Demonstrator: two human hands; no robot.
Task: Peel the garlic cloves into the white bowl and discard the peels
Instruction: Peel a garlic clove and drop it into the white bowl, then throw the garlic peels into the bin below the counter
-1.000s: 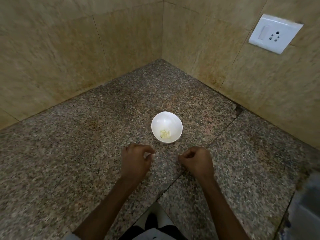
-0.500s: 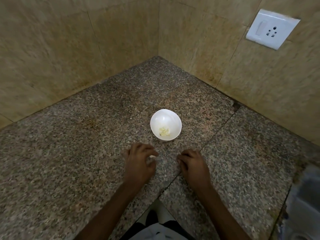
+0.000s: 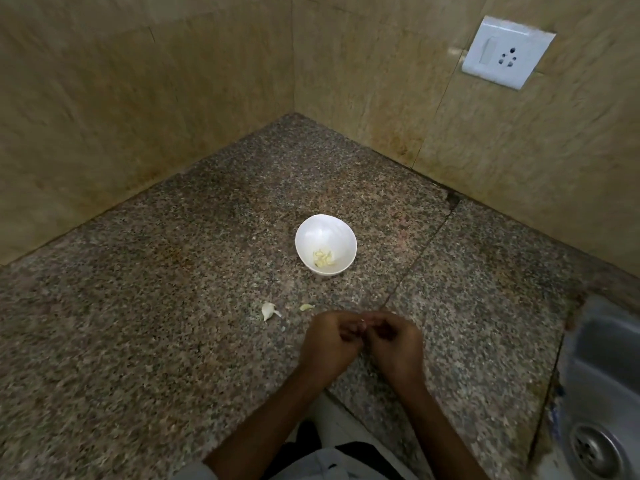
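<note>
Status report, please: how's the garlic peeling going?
Left hand, right hand: both pinch one small clove. White bowl holds peeled cloves. Loose clove on counter; nothing blocking.

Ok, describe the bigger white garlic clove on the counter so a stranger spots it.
Start at the white bowl on the granite counter. Nearer the person and to its left lies the garlic clove. It is whiter and bigger than the yellowish scrap to its right.

No readable text, label or number shows. The white plastic socket plate (image 3: 507, 51) carries only a switch and three holes.
</note>
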